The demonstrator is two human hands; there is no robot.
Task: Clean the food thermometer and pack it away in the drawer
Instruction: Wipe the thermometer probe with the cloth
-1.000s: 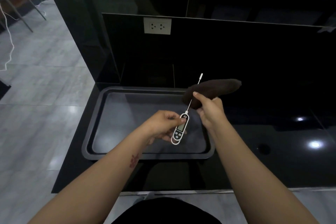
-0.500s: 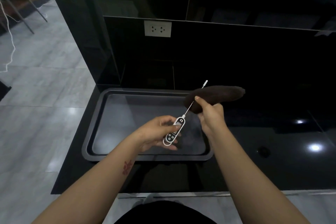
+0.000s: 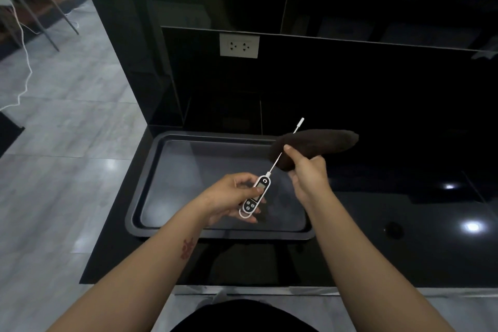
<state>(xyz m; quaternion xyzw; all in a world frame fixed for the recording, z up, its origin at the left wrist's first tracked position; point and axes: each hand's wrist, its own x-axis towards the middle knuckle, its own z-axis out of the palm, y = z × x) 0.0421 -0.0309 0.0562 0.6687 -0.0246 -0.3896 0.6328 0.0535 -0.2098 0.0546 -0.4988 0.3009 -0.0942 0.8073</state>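
Note:
My left hand point(image 3: 231, 194) grips the white body of the food thermometer point(image 3: 256, 195), display facing up, above the dark metal tray point(image 3: 140, 197). Its thin probe slants up and to the right, and the white-capped tip pokes out past a dark brown cloth point(image 3: 320, 143). My right hand point(image 3: 307, 172) holds that cloth, folded around the middle of the probe with the thumb pressing on it. No drawer is in view.
The tray lies on a glossy black counter point(image 3: 404, 224) with a black back panel carrying a white double socket point(image 3: 239, 46). Grey tiled floor, a white cable and chair legs lie to the left. The counter's front edge is close to my body.
The thermometer body has slid lower and tilted more to the right in my left hand. The right hand with the cloth has stayed on the probe, and the view has tipped down slightly.

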